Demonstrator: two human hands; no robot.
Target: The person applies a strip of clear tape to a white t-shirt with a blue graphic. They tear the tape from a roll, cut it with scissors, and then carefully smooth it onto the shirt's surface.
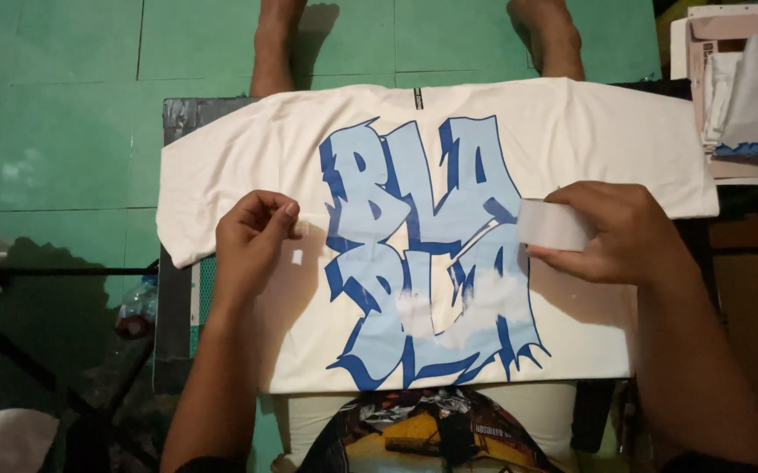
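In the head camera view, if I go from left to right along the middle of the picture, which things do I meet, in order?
Green floor → white T-shirt sleeve → left hand, pinching a small clear strip → blue graffiti print → roll of clear tape → right hand holding that roll → stack of white items at the far right.

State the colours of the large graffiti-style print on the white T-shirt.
Light blue letters outlined in dark blue on the print, clearest in the head view.
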